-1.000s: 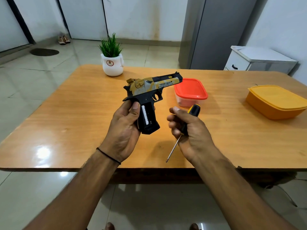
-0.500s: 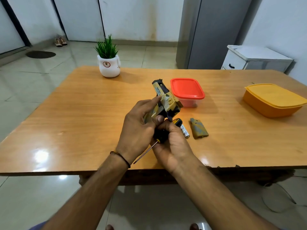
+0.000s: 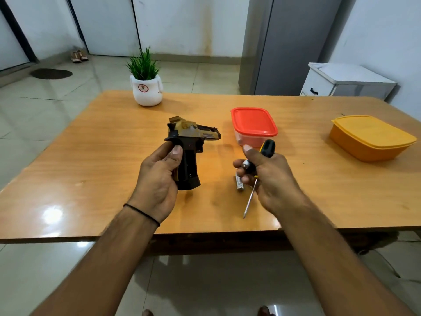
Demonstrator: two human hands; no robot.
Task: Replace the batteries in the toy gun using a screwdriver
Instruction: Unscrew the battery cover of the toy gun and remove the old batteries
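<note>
Two hands busy: our left hand gripped the toy gun, right hand clutched screwdriver & battery, prob. next into the grip.

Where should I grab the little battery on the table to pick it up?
Pinch the battery across its round middle, one finger on each long side, coming straight down from above. It lies flat on the table, so its ends are harder to catch. The right hand, gripping the screwdriver, hovers close beside it, so come in from the left, the open side.
</note>
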